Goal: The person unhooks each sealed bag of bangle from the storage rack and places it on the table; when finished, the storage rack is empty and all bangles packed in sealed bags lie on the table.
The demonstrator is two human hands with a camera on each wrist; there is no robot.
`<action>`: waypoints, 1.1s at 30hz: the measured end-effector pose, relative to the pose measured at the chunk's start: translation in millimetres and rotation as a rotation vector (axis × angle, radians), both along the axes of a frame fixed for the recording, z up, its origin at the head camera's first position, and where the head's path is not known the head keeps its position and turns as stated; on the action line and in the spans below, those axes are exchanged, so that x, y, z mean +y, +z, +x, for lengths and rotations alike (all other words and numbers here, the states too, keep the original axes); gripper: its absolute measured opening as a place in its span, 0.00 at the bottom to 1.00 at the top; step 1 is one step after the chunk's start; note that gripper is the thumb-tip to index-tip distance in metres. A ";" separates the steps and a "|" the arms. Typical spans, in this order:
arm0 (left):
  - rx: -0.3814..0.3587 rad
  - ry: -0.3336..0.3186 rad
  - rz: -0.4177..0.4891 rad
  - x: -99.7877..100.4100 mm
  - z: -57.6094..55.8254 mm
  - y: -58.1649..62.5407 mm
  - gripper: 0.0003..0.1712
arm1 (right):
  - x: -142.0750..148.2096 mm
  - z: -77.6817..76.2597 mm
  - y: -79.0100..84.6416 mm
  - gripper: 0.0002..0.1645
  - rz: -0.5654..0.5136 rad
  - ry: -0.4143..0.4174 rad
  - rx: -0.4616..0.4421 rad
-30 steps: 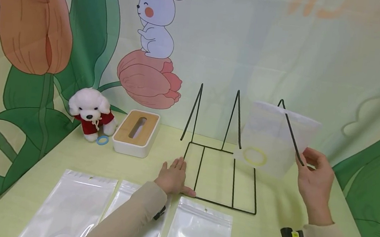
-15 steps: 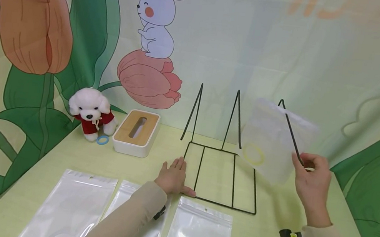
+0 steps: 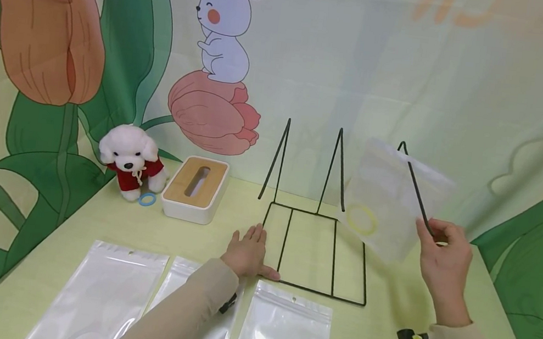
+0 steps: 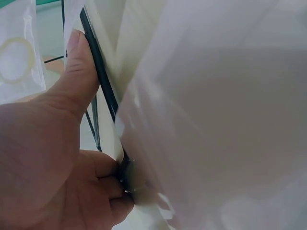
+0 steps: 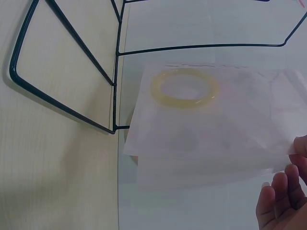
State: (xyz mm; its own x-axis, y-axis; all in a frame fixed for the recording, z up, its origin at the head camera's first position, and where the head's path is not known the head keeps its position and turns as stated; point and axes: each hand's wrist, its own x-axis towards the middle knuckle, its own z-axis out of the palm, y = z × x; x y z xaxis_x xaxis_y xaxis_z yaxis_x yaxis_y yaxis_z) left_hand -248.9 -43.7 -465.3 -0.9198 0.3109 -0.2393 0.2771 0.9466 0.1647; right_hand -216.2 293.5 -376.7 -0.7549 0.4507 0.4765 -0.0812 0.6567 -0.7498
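A black wire rack (image 3: 334, 259) with three raised prongs stands on the table. My left hand (image 3: 244, 254) presses on its front left corner, fingers straight, thumb along the front bar, as the left wrist view also shows. At the right, a translucent zip bag (image 3: 387, 198) hangs tilted behind the right prong in the head view. Inside it shows a yellow ring (image 5: 184, 103). My right hand (image 3: 447, 260) pinches the bag's right edge, right by the prong's end. In the right wrist view, the fingertips (image 5: 291, 175) meet the bag's edge.
Several flat zip bags (image 3: 289, 331) lie along the table's front, one partly under my left forearm. At the back left are a white plush dog (image 3: 127, 146) in red, a blue ring (image 3: 147, 199) and a tissue box (image 3: 189, 213) with a wooden lid. A printed curtain hangs behind.
My right hand has shifted slightly left with the bag, which has tilted further clockwise around the right prong. The left hand and the rack have stayed in place.
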 end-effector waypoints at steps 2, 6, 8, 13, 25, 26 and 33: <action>0.000 -0.003 -0.006 0.0 0.1 -0.1 0.68 | 0.3 0.0 -0.3 0.22 -0.005 0.000 -0.003; 0.001 -0.001 -0.005 0.2 -0.1 0.5 0.68 | 0.2 0.3 -1.1 0.22 -0.010 0.003 -0.007; 0.001 0.000 -0.004 0.4 0.0 0.7 0.68 | 0.0 0.6 -1.7 0.21 -0.013 0.006 -0.004; 0.000 0.003 -0.006 0.7 -0.2 0.6 0.68 | -0.6 1.7 -1.9 0.21 -0.035 0.028 0.008; -0.016 0.007 0.025 0.0 1.4 1.0 0.68 | -3.9 5.2 -2.2 0.18 -0.044 0.037 0.042; -0.016 0.007 0.027 -0.1 1.8 1.4 0.68 | -4.0 5.8 -2.3 0.17 -0.042 0.038 0.046; -0.006 0.004 0.020 0.3 1.1 0.9 0.68 | -4.0 9.9 -1.2 0.15 -0.058 0.054 0.081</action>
State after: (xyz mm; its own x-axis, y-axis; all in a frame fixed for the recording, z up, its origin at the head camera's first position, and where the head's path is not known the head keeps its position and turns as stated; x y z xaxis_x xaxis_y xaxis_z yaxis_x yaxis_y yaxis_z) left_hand -247.8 -43.4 -464.4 -0.9197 0.3116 -0.2390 0.2718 0.9444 0.1852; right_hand -206.3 289.5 -377.9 -0.7391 0.4388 0.5111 -0.1773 0.6053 -0.7760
